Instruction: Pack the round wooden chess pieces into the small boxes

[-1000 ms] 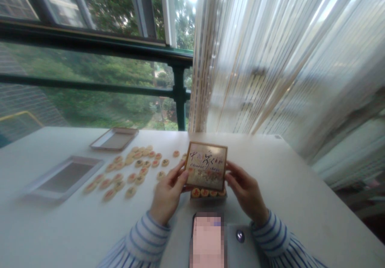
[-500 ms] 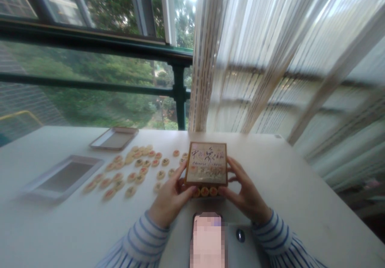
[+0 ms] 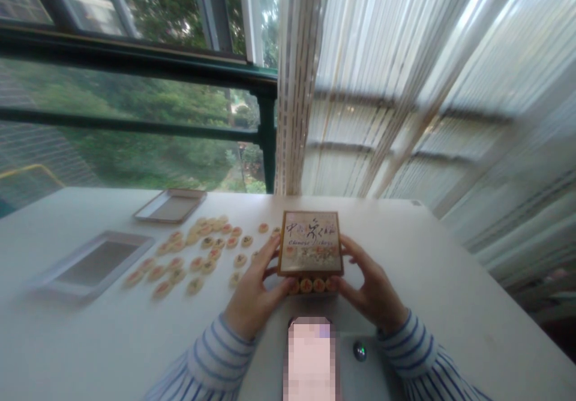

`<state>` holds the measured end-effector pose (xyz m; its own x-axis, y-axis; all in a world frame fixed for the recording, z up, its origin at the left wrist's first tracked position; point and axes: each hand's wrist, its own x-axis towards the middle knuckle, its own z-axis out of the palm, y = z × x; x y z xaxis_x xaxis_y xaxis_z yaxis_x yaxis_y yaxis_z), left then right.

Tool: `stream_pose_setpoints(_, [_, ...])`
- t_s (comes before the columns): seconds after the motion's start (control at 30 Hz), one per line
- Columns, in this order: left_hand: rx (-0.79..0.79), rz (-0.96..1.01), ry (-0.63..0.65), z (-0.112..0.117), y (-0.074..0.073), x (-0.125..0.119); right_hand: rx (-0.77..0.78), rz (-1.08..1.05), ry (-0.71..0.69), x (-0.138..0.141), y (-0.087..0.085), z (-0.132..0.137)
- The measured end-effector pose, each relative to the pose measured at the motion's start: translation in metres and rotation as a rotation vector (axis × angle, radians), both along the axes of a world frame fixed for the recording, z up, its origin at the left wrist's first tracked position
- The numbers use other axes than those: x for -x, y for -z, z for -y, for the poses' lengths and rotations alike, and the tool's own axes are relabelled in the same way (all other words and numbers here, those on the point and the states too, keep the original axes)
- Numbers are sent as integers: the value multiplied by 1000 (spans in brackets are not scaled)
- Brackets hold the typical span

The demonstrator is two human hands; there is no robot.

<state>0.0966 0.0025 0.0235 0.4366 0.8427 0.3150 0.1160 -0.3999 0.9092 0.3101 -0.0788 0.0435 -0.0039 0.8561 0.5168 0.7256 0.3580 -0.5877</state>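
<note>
Both hands grip a square Chinese chess box (image 3: 310, 244), whose printed top faces up. My left hand (image 3: 258, 287) wraps its left side, thumb at the near corner. Along the right side, my right hand (image 3: 372, 286) mirrors that grip. Below the box's near edge, several round chess pieces (image 3: 312, 285) stand in a row between my thumbs; how they sit inside is hidden. To the left of my left hand, many loose chess pieces (image 3: 207, 244) with red or dark characters lie scattered on the white table (image 3: 85, 347).
At the left lie a pale rectangular tray (image 3: 143, 242) and a smaller tray (image 3: 198, 204) behind it. Near me is a pixelated upright shape (image 3: 310, 359), beside a grey flat surface with a small dark oval (image 3: 360, 350). A string curtain (image 3: 297, 119) hangs beyond the far table edge.
The box and both hands have barely moved. The curtain's near edge has swung slightly left. A green glint now shows on the small oval.
</note>
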Motion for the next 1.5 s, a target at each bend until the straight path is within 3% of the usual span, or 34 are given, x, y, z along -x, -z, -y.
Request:
stream_pose_setpoints(0.23, [-78, -75, -26, -2, 4, 1, -28, 213, 63, -5, 2, 1])
stream_pose_setpoints(0.6, [-185, -199, -20, -5, 13, 2, -7, 366, 83, -14, 8, 3])
stream_pose_setpoints(1.03, [-289, -335, 10, -2, 16, 6, 75, 386, 49, -16, 16, 6])
stream_pose_setpoints(1.5, [-242, -356, 43, -3, 18, 7, 147, 410, 43, -14, 18, 7])
